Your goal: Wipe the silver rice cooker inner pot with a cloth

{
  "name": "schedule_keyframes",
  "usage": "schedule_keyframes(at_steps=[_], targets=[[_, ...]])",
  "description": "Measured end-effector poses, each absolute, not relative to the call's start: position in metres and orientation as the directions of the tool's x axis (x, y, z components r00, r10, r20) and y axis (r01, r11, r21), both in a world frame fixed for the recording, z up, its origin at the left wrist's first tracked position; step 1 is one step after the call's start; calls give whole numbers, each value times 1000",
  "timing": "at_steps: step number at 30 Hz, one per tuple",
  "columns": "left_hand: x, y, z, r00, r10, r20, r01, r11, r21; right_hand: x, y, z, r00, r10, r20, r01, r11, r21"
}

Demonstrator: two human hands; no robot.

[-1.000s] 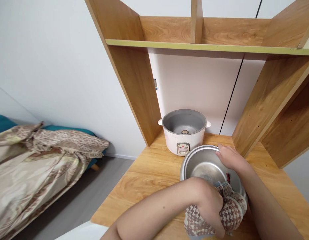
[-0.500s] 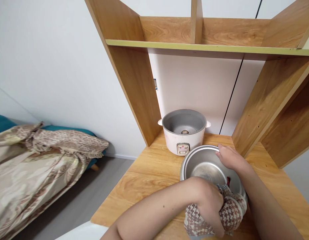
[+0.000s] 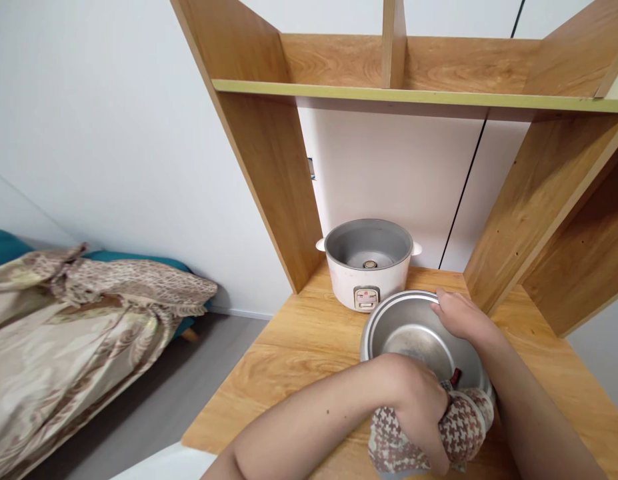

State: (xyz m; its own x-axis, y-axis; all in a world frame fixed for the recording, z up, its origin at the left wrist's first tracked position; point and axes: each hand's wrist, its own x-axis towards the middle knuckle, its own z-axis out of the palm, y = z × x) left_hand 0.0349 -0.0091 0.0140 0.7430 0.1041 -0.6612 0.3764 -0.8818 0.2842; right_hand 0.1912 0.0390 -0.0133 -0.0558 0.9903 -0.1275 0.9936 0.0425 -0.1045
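Note:
A silver metal inner pot (image 3: 413, 330) stands on the wooden desk (image 3: 299, 347) in front of me. My right hand (image 3: 459, 313) grips its far right rim, fingers curled over the edge. My left hand (image 3: 421, 410) is closed around a brown-and-white houndstooth cloth (image 3: 463, 427) pressed against the pot's near rim. Behind the pot sits a white rice cooker body (image 3: 367, 263), open, its grey heating well showing.
Wooden shelf uprights (image 3: 269, 153) and a shelf board (image 3: 419, 93) frame the desk against a white wall. To the left, lower down, lies a bed (image 3: 89, 320) with a patterned brown cover over a grey floor.
The cloth in my left hand has slipped slightly toward me along the pot's near rim. My right hand and the pot stay where they were.

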Motion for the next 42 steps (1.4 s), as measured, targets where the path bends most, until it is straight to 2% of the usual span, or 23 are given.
schedule_keyframes(at_steps=[8,17,34,42], targets=[[33,-11,15,773,121,-623,385,-870,308,192,40,-15,-64,990,-123,994,52,-99],[33,-11,19,729,118,-674,390,-881,268,192,39,-15,-61,991,-122,995,50,-91],[36,-10,16,673,26,-739,342,-897,280,190,39,-14,-58,992,-115,995,48,-82],[37,-10,13,699,14,-715,315,-904,290,190,38,-12,-68,990,-120,995,58,-86]])
